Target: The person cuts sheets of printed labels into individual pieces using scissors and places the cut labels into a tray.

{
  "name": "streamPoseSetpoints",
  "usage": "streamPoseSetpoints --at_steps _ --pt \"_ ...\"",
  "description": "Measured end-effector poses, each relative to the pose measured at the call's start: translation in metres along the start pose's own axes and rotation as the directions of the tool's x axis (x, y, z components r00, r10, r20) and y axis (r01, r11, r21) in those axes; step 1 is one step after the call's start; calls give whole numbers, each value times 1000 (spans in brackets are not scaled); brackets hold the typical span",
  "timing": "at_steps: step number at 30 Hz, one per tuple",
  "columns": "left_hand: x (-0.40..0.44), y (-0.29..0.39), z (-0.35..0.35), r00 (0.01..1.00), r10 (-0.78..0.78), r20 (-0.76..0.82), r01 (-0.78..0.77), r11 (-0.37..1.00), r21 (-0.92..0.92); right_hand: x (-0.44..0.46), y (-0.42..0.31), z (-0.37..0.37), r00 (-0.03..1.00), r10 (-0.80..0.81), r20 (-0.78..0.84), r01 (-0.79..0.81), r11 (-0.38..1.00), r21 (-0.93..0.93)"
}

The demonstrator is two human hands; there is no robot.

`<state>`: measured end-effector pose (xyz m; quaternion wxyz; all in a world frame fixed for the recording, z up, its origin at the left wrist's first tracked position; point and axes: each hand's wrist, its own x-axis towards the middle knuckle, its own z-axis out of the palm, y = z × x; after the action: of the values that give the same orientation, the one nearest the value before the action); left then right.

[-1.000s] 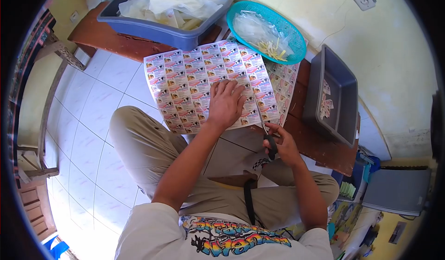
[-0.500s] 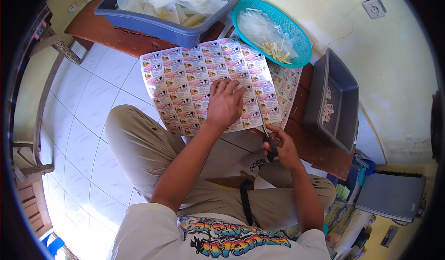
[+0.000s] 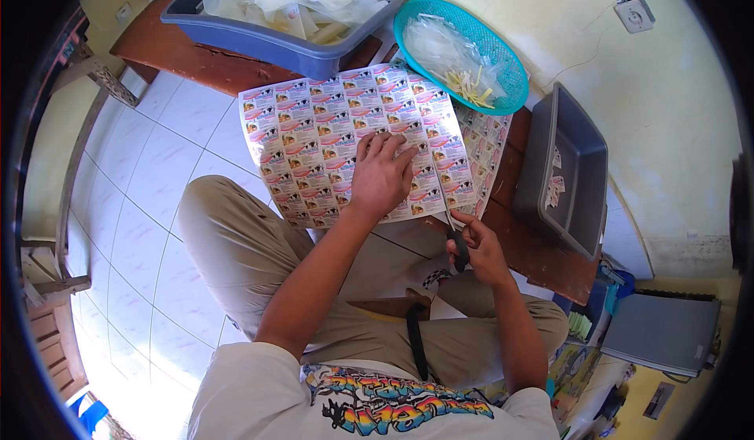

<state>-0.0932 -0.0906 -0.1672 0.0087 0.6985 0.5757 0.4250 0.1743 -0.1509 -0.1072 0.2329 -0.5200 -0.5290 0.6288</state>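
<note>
A large sheet of printed labels (image 3: 314,134) lies across the low wooden bench and reaches out over my lap. My left hand (image 3: 382,175) rests flat on it, fingers stretched out, right of its middle. My right hand (image 3: 481,250) grips a pair of scissors (image 3: 461,253) by the black handles. The scissor blades point away from me and lie along the right-hand columns of labels, at the sheet's near edge. Under the right side of this sheet, another printed sheet (image 3: 491,138) shows on the bench.
A blue-grey tub (image 3: 314,65) of clear plastic bags stands at the back. Beside it, a turquoise basket (image 3: 514,87) holds plastic and thin paper strips. A grey bin (image 3: 577,157) with a few cut labels sits on the right of the wooden bench (image 3: 550,251).
Hardly anything differs. The sheet's right-hand near corner has shifted slightly by the scissors, while my left hand stays in the same place.
</note>
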Motion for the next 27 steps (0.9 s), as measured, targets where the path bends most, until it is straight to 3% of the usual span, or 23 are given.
streamPoseSetpoints --at_steps 15,27 --pt "0 0 0 1000 2 -8 -2 1000 -4 0 1 -2 1000 30 0 -30 1000 4" --pt "-1 0 0 1000 7 -5 -7 1000 -10 8 -6 -2 1000 25 -18 -27 994 -106"
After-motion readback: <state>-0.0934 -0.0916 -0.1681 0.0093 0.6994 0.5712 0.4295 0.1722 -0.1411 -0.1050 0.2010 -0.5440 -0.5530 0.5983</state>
